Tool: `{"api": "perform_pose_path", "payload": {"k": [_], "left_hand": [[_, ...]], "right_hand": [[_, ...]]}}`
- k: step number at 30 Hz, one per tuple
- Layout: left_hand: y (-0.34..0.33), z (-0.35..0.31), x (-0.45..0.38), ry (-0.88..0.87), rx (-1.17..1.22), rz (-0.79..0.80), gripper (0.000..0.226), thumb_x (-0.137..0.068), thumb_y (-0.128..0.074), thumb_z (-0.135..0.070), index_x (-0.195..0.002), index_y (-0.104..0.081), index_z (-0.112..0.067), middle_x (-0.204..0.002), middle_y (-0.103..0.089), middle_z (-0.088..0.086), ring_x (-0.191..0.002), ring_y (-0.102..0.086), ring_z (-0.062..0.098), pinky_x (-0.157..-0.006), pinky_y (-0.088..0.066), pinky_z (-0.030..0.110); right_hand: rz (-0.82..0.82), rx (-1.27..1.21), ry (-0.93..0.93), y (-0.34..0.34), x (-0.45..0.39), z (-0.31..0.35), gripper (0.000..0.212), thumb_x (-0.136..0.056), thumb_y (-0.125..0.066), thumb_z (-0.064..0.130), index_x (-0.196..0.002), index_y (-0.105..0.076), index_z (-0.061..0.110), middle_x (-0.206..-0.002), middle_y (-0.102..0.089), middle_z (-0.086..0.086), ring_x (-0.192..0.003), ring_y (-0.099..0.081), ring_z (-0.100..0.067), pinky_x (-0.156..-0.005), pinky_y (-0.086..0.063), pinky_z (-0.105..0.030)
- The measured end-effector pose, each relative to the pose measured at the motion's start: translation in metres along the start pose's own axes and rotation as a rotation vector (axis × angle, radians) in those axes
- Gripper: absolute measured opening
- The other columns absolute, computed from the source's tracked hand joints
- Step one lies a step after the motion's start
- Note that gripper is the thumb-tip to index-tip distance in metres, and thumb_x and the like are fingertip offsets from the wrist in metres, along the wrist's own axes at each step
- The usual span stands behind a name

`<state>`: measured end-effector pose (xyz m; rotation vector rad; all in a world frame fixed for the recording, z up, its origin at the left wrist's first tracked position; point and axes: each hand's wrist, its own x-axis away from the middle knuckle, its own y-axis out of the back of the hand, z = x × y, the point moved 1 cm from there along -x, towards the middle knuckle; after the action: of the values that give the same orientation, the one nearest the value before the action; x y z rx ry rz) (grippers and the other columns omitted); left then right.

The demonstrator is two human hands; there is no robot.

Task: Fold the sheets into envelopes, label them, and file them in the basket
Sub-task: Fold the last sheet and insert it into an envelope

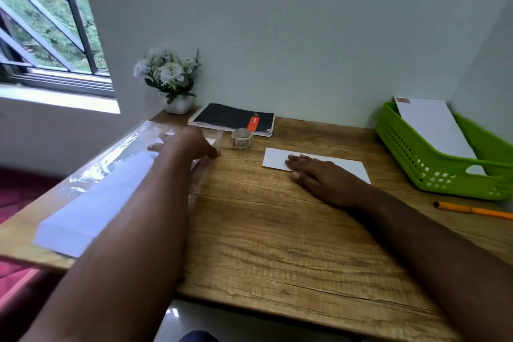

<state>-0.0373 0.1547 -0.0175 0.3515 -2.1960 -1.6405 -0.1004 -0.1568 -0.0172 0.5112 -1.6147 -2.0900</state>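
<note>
green perforated basket [416,159], white envelope [341,165], orange pen [477,210], wood-grain desk [277,230]

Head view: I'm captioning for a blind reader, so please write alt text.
The right hand rests flat on a folded white sheet on a wooden desk, while the left hand reaches onto a plastic-wrapped paper stack. A green basket holds one envelope.

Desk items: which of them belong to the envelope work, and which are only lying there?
For the job: paper stack, folded envelope, green basket, filed envelope, tape roll, orange pen.
Lying about: black notebook, flower pot.
</note>
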Motion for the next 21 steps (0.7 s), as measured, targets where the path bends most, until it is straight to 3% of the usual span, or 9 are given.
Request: {"api": "perform_pose_path", "payload": {"k": [1,3,8,11,15,18,21], "left_hand": [[-0.009,0.005,-0.020,0.023,0.024,0.000,0.131,-0.020,-0.073,-0.083,-0.133,-0.051,-0.023,-0.137,-0.053,0.006,-0.128,-0.045,0.036,-0.101,-0.035,0.058],[-0.008,0.004,-0.020,0.035,0.077,0.013,0.122,-0.017,-0.071,-0.078,-0.123,-0.056,-0.021,-0.125,-0.059,0.005,-0.114,-0.054,0.033,-0.096,-0.043,0.054],[0.021,-0.013,0.048,-0.028,0.137,-0.090,0.044,-0.067,-0.081,-0.043,-0.089,-0.059,-0.011,-0.085,-0.060,0.005,-0.085,-0.059,0.026,-0.070,-0.049,0.035],[0.028,-0.022,0.062,-0.037,0.179,-0.242,0.015,-0.085,-0.065,-0.022,-0.094,-0.056,-0.014,-0.094,-0.059,0.008,-0.094,-0.059,0.030,-0.068,-0.044,0.035],[0.051,-0.035,0.089,-0.129,0.260,-0.458,0.017,-0.090,-0.055,-0.018,-0.102,-0.060,-0.007,-0.100,-0.061,0.015,-0.091,-0.058,0.034,-0.071,-0.046,0.039],[0.081,-0.054,0.125,-0.316,0.394,-0.583,0.021,-0.089,-0.056,-0.021,-0.084,-0.064,-0.002,-0.077,-0.062,0.012,-0.072,-0.058,0.028,-0.064,-0.047,0.032],[0.117,-0.084,0.163,-0.573,0.762,-0.509,0.028,-0.084,-0.062,-0.019,-0.071,-0.060,0.005,-0.051,-0.038,0.004,-0.041,-0.036,0.016,-0.043,-0.025,0.019]], "right_hand": [[0.021,-0.003,0.008,0.001,0.000,0.001,0.048,-0.102,-0.030,0.041,-0.148,-0.027,0.029,-0.156,-0.022,0.012,-0.143,-0.015,-0.003,-0.111,-0.008,-0.020],[0.058,-0.014,0.032,0.002,0.002,0.005,0.048,-0.102,-0.030,0.041,-0.148,-0.027,0.030,-0.156,-0.022,0.012,-0.143,-0.014,-0.002,-0.111,-0.006,-0.020],[0.129,-0.053,0.119,0.000,0.006,0.028,0.049,-0.101,-0.033,0.040,-0.148,-0.026,0.028,-0.157,-0.019,0.013,-0.142,-0.014,0.001,-0.114,-0.007,-0.019],[0.105,-0.065,0.163,-0.001,0.008,0.035,0.049,-0.101,-0.034,0.040,-0.148,-0.028,0.029,-0.157,-0.020,0.012,-0.142,-0.016,0.000,-0.112,-0.010,-0.017],[-0.008,-0.158,0.148,0.007,0.011,0.032,0.048,-0.100,-0.039,0.037,-0.146,-0.033,0.028,-0.154,-0.028,0.011,-0.134,-0.019,0.007,-0.114,-0.017,-0.021],[-0.146,-0.304,0.055,0.010,0.015,0.025,0.052,-0.095,-0.048,0.045,-0.144,-0.032,0.040,-0.151,-0.032,0.018,-0.132,-0.028,0.005,-0.112,-0.028,-0.027],[-0.225,-0.655,0.047,0.014,0.017,0.025,0.065,-0.083,-0.065,0.047,-0.139,-0.032,0.049,-0.142,-0.041,0.028,-0.131,-0.037,0.005,-0.107,-0.034,-0.021]]}}
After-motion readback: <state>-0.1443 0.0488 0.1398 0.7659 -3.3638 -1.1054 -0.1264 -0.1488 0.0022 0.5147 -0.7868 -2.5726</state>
